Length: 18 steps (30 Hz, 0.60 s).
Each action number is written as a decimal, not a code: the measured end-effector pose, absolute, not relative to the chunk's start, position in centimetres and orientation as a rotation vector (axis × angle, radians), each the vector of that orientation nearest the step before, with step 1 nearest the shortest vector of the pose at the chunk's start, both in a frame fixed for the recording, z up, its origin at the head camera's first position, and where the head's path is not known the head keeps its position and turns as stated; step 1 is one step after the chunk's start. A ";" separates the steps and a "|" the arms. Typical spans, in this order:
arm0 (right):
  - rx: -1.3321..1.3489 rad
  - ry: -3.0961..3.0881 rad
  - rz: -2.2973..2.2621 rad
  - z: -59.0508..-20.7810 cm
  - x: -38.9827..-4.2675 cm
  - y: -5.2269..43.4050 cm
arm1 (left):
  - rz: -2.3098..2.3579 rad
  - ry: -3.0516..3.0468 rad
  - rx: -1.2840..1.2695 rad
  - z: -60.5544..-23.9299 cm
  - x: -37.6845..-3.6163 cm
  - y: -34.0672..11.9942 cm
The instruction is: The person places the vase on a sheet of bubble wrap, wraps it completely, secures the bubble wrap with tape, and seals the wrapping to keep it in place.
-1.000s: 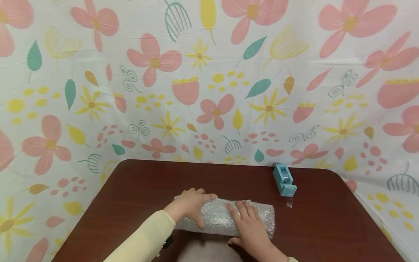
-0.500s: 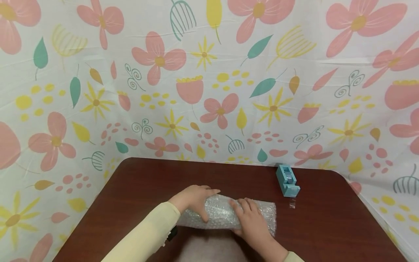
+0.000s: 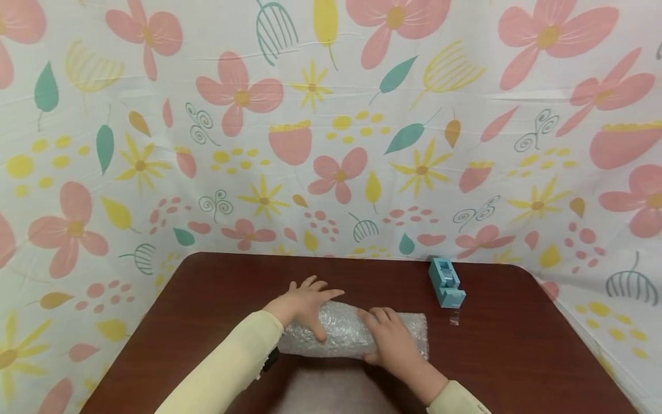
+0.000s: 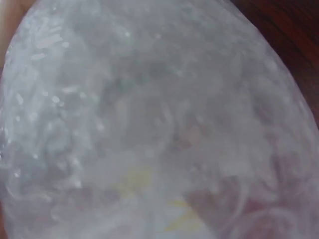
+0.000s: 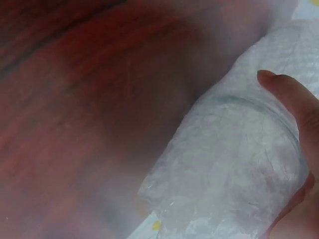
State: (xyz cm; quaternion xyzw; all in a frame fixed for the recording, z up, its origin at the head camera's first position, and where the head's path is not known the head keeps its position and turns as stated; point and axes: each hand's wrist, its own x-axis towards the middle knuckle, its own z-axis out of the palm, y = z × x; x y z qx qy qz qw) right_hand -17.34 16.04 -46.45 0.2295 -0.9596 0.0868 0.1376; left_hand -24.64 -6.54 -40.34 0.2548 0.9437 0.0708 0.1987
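A bundle rolled in clear bubble wrap (image 3: 343, 333) lies crosswise on the dark brown table (image 3: 517, 345). Over its left part my left hand (image 3: 305, 307) rests with fingers spread straight toward the far side and the thumb across the top. Nearer the right end, my right hand (image 3: 393, 342) grips the roll, fingers bent over it and thumb at the near side. The right wrist view shows the thumb (image 5: 291, 94) along the wrap, where a faint curved line shows through. Bubble wrap (image 4: 149, 109) fills the left wrist view, blurred; its contents are hidden.
A light blue tape dispenser (image 3: 446, 282) stands at the back right of the table. A short strip of clear tape (image 3: 454, 318) lies just in front of it. A flower-print cloth (image 3: 331, 144) hangs behind the table.
The bundle has shifted slightly away from the body, both hands on it. My right fingers went from spread flat to bent over the roll. The left hand has moved a little toward the far side.
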 end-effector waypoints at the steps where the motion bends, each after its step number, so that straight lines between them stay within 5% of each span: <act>1: 0.670 -2.786 0.257 -46.4 -17.5 16.1 | 0.198 2.651 0.702 -40.3 -24.6 -6.5; 18: 0.668 -3.061 0.545 -44.7 -20.8 16.4 | 0.074 2.934 0.829 -39.3 -22.1 -6.5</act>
